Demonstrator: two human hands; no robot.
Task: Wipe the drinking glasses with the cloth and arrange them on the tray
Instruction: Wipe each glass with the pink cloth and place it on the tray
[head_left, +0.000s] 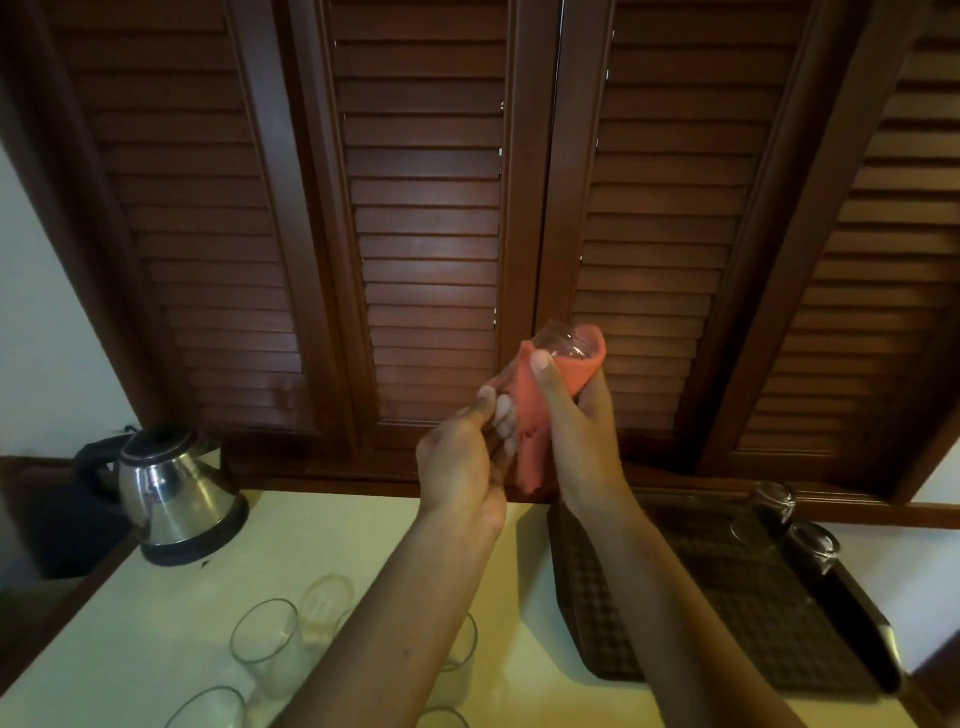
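The right hand (582, 426) has its fingers curled round the cloth-wrapped glass (563, 343); the left hand (467, 462) pinches the cloth (530, 415). The tray (675, 597) holds two upturned glasses (795, 525).

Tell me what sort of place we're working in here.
Probably a hotel room's tea and coffee corner, though a home sideboard is possible. A steel electric kettle stands on a pale counter, a dark tray holds upturned glasses, and dark louvred wooden doors stand behind.
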